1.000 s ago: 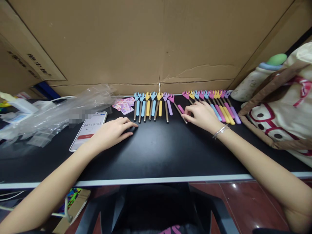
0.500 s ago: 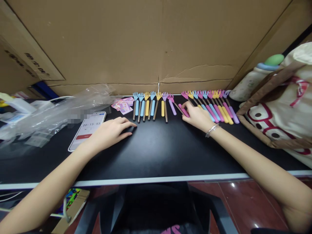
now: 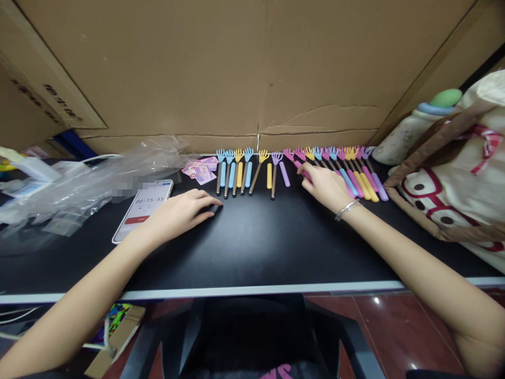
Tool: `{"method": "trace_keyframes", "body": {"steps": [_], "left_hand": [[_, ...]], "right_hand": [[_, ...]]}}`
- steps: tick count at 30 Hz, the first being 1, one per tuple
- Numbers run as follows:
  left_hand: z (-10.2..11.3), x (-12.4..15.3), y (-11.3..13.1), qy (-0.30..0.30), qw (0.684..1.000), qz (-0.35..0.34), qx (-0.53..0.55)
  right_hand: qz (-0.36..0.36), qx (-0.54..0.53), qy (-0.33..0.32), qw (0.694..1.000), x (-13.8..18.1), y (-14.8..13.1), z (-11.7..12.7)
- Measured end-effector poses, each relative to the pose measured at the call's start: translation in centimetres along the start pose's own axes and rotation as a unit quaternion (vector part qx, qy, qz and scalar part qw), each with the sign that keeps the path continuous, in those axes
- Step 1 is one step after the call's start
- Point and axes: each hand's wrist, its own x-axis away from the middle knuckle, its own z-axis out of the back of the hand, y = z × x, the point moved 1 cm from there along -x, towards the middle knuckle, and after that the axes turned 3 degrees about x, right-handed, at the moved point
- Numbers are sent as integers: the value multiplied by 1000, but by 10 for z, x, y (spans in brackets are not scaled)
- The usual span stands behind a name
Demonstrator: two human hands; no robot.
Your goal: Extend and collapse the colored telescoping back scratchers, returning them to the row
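The left hand (image 3: 179,213) is lying flat on the black table (image 3: 252,247), nearer the body than the grip. Its fingers are resting loosely together, palm down, holding nothing. The right hand (image 3: 323,185) is reaching farther out. Its thumb and forefinger look to be pinching the handle of a pink back scratcher (image 3: 294,159), though the fingers are hiding whether it is lifted or lying on the table.

Just right of the pinch, a tight row of back scratchers (image 3: 357,176) is touching side by side, partly under the knuckles. Judging from that crowding, the hand could be nudging its neighbours askew, and a slanted pink scratcher could be riding over the next one. Left of the grip, the purple back scratcher (image 3: 276,173) and yellow back scratcher (image 3: 261,167) are already lying slightly splayed, so a stray brush could be scattering them further.

Nearest of all, a black chair (image 3: 252,337) is standing over red floor tiles (image 3: 394,326). Well left of the grip, beside the left wrist, a phone (image 3: 142,209) is showing a running timer, with clear plastic bags (image 3: 98,179) and small pink cards (image 3: 199,169) beyond it. Right of the grip a printed tote bag (image 3: 453,179) is slumping onto the table. Beyond the fingertips, a cardboard wall (image 3: 252,68) is closing off the back.
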Motion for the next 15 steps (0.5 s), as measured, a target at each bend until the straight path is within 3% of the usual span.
{"method": "trace_keyframes", "body": {"steps": [4, 8, 15], "left_hand": [[0, 0, -5, 5, 1000, -11, 26], [10, -2, -3, 19, 997, -30, 72], [33, -21, 18, 99, 984, -125, 78]], "right_hand": [[6, -62, 61, 996, -2, 9, 5], [66, -145, 83, 984, -1, 16, 19], [237, -269, -1, 934, 11, 3, 33]]}}
